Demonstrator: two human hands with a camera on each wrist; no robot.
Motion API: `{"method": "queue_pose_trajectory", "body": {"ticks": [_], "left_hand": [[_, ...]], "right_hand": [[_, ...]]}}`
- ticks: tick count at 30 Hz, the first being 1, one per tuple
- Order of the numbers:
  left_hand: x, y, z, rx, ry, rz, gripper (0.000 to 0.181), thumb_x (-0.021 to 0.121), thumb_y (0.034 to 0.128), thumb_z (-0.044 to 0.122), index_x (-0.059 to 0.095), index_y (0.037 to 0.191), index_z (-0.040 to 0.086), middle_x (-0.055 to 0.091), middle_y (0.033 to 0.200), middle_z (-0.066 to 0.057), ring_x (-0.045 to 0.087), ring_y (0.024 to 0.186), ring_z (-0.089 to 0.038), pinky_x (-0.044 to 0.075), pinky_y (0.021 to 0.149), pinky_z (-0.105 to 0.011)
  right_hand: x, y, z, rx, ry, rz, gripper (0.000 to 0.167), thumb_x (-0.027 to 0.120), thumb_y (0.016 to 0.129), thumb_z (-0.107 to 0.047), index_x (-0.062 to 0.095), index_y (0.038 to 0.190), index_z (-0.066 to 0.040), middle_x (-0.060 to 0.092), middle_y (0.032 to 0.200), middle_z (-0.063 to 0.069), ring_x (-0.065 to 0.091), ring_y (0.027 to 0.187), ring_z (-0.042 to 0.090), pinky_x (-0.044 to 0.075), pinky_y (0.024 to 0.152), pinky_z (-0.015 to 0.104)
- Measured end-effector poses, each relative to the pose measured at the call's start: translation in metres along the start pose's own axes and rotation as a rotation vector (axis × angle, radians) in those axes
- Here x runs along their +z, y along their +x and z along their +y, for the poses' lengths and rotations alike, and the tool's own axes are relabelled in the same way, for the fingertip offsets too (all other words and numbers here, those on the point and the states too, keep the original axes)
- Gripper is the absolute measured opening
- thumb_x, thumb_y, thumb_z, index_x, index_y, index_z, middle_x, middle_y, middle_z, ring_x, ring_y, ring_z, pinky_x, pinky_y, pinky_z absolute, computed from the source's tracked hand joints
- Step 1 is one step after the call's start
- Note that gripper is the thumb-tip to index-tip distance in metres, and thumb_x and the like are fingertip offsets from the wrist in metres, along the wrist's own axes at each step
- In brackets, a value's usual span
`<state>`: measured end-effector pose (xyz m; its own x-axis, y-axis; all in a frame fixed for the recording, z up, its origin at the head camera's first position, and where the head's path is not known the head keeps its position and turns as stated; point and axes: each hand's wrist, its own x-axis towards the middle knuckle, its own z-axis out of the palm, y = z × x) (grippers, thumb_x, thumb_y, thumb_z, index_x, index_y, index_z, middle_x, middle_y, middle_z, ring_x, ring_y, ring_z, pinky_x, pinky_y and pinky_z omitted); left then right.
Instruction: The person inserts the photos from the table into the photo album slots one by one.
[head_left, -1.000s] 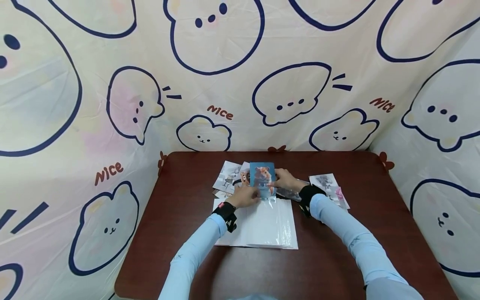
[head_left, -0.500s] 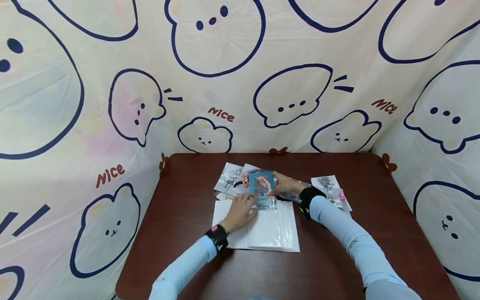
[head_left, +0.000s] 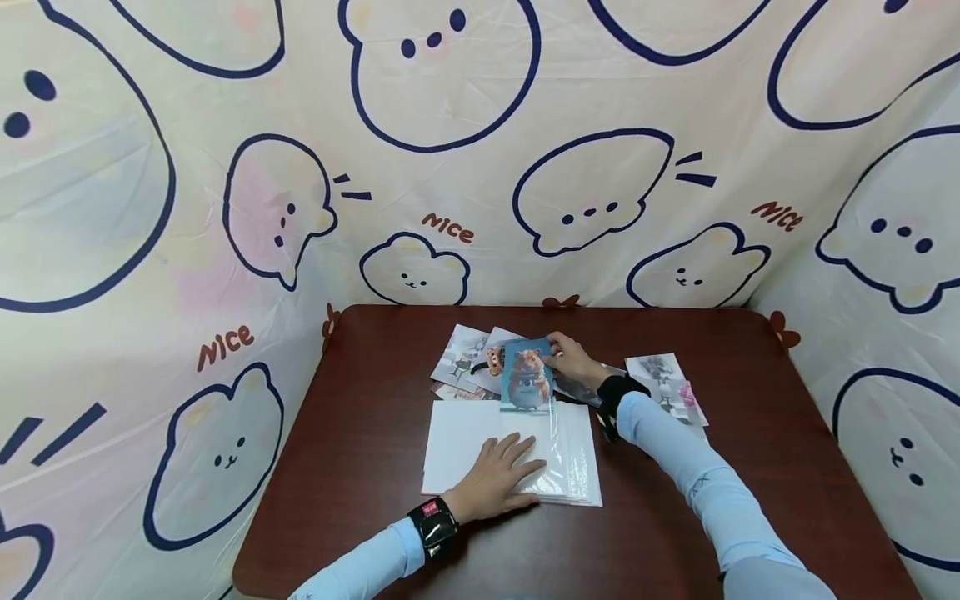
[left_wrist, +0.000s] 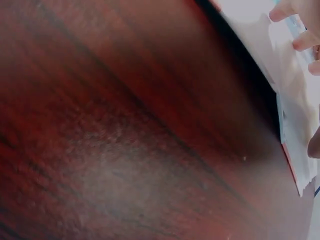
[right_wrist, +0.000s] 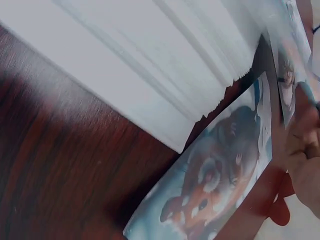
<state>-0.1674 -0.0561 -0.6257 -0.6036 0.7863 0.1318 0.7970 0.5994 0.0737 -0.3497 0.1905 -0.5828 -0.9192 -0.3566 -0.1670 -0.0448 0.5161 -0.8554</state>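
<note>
My right hand [head_left: 576,363] pinches the right edge of a blue picture card [head_left: 527,375] printed with an orange cartoon animal. The card's lower end overlaps the top edge of a white booklet [head_left: 461,442] with glossy clear sleeves on its right part. Whether that end sits inside a sleeve, I cannot tell. Fingers spread, my left hand [head_left: 495,479] rests on the booklet's lower middle. In the right wrist view, my right hand [right_wrist: 305,150] is partly cut off, and another animal picture card [right_wrist: 215,175] lies beside the white pages [right_wrist: 125,55].
Several picture cards [head_left: 459,354] overlap behind the booklet on the left. More picture cards [head_left: 663,383] lie right of my right wrist. Everything lies on a dark brown table [head_left: 360,417], with a cartoon-printed curtain [head_left: 300,83] behind it.
My left hand has let go of the blue card and come down toward me, flattening onto the booklet. The card has moved slightly toward me and over the booklet's top edge, still in my right hand.
</note>
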Motion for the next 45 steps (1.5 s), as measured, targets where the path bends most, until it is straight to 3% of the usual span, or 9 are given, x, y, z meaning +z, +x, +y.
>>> {"method": "queue_pose_trajectory", "body": {"ticks": [3,8,13,20,25,28,32,37,45], "left_hand": [[0.002,0.0,0.0,-0.003,0.003,-0.002,0.059,0.055,0.1013,0.06,0.052,0.152,0.03,0.039,0.164,-0.009,0.037,0.15,-0.032,0.044,0.111,-0.055],[0.006,-0.002,-0.001,0.006,0.027,0.035,0.057,0.056,0.1016,0.059,0.052,0.151,0.03,0.041,0.163,-0.009,0.038,0.15,-0.032,0.044,0.112,-0.056],[0.009,-0.003,0.0,0.0,-0.001,0.057,0.057,0.055,0.1024,0.057,0.051,0.153,0.03,0.039,0.164,-0.011,0.038,0.151,-0.032,0.043,0.113,-0.058],[0.014,-0.004,0.0,0.003,0.018,0.106,0.055,0.058,0.1013,0.057,0.055,0.148,0.029,0.04,0.163,-0.01,0.039,0.149,-0.031,0.043,0.112,-0.058],[0.016,-0.003,0.0,0.005,0.023,0.136,0.058,0.06,0.0998,0.057,0.053,0.15,0.028,0.043,0.16,-0.01,0.041,0.147,-0.03,0.043,0.112,-0.057],[0.016,-0.003,0.001,-0.003,-0.02,0.123,0.062,0.061,0.0998,0.056,0.049,0.153,0.027,0.042,0.161,-0.01,0.04,0.148,-0.031,0.041,0.113,-0.058],[0.013,-0.003,0.003,-0.014,-0.063,0.095,0.062,0.06,0.1006,0.054,0.047,0.155,0.027,0.041,0.162,-0.011,0.039,0.148,-0.031,0.041,0.113,-0.06],[0.012,-0.002,0.004,-0.034,-0.079,0.06,0.062,0.058,0.1017,0.055,0.044,0.157,0.029,0.038,0.164,-0.009,0.036,0.151,-0.029,0.039,0.116,-0.059],[0.016,-0.004,0.004,-0.023,-0.087,0.118,0.064,0.057,0.1022,0.054,0.042,0.158,0.027,0.037,0.164,-0.012,0.036,0.152,-0.032,0.04,0.114,-0.062]], "right_hand": [[0.0,-0.001,-0.002,-0.043,-0.031,-0.011,0.055,0.055,0.104,0.0,0.034,0.155,0.0,0.053,0.112,0.022,0.052,0.093,0.028,0.045,0.078,0.035],[0.001,-0.004,-0.004,-0.079,-0.104,-0.049,0.05,0.056,0.104,-0.002,0.045,0.153,-0.004,0.057,0.129,0.023,0.054,0.103,0.03,0.047,0.082,0.035],[0.001,-0.011,-0.003,-0.083,-0.135,-0.101,0.048,0.059,0.103,-0.004,0.048,0.15,-0.005,0.057,0.124,0.024,0.055,0.095,0.029,0.047,0.074,0.033],[0.006,-0.02,0.001,-0.007,-0.049,-0.201,0.047,0.06,0.104,-0.007,0.05,0.15,-0.008,0.064,0.101,0.016,0.062,0.077,0.023,0.058,0.068,0.038],[0.011,-0.029,0.006,0.0,-0.016,-0.265,0.047,0.063,0.104,-0.013,0.05,0.148,-0.003,0.057,0.09,0.012,0.063,0.062,0.021,0.059,0.06,0.04],[0.013,-0.035,0.008,-0.025,0.006,-0.309,0.054,0.068,0.1,-0.011,0.046,0.149,0.001,0.055,0.091,0.013,0.063,0.058,0.02,0.059,0.057,0.039],[0.014,-0.042,0.009,-0.074,0.017,-0.308,0.06,0.074,0.094,-0.005,0.048,0.147,0.004,0.054,0.096,0.018,0.061,0.058,0.018,0.057,0.056,0.039],[0.014,-0.046,0.006,-0.099,0.025,-0.297,0.054,0.072,0.094,-0.002,0.053,0.144,0.007,0.053,0.103,0.024,0.06,0.06,0.017,0.055,0.056,0.037],[0.013,-0.051,0.007,-0.14,0.044,-0.317,0.036,0.069,0.097,-0.002,0.065,0.13,0.011,0.062,0.123,0.031,0.063,0.061,0.018,0.058,0.058,0.037]]}}
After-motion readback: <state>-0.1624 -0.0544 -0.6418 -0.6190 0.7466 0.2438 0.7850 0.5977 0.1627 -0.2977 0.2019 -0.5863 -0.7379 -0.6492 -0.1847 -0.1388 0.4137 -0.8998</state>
